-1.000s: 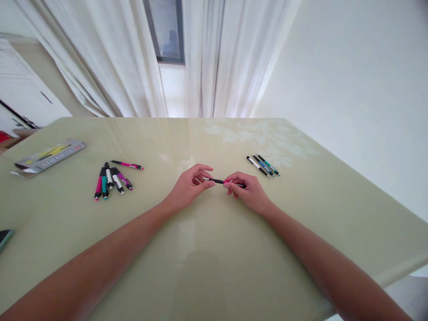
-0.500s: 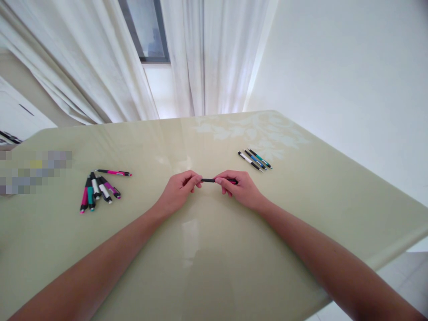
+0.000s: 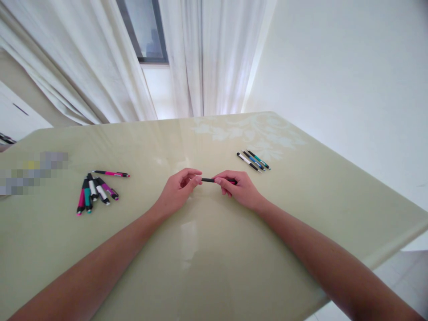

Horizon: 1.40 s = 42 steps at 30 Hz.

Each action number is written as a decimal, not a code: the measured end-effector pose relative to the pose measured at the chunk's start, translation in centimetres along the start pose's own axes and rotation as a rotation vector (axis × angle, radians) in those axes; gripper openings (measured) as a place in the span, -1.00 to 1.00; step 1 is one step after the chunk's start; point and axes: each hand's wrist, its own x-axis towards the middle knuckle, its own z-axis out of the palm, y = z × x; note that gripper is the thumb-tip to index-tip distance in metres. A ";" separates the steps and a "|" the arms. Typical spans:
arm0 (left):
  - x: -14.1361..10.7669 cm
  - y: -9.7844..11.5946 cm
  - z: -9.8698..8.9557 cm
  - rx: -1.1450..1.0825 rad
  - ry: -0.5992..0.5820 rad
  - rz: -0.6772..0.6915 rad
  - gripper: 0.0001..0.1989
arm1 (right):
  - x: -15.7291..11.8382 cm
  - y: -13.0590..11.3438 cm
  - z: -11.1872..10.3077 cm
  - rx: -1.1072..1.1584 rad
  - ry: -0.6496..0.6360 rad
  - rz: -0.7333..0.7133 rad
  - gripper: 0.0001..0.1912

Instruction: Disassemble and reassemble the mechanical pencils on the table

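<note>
Over the middle of the table, a black and pink pen (image 3: 208, 180) lies level between my two hands. My right hand (image 3: 239, 187) is closed round its pink barrel, with the thumb along the near side. At the pen's left end, the thumb and curled fingers of my left hand (image 3: 180, 186) meet the tip, the index finger reaching out above it. The very tip is hidden by my left fingertips. Beyond my right hand lie three pens side by side: a white pen (image 3: 246, 161), a blue pen (image 3: 254, 161) and a green pen (image 3: 259, 159).
Left of my hands is a loose cluster of several pens, with a purple pen (image 3: 109, 189), a teal pen (image 3: 88, 198) and a pink pen (image 3: 112, 174) among them. A blurred patch (image 3: 31, 174) covers something at the far left. Curtains (image 3: 220, 58) hang behind the table (image 3: 207, 267).
The index finger of my left hand has lifted and straightened a little at the pen's tip. My right hand keeps its hold. The view has shifted slightly.
</note>
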 end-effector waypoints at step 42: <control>2.2 4.6 -10.9 0.588 0.057 0.135 -0.52 | 2.0 1.4 -8.2 0.048 0.658 0.025 -0.63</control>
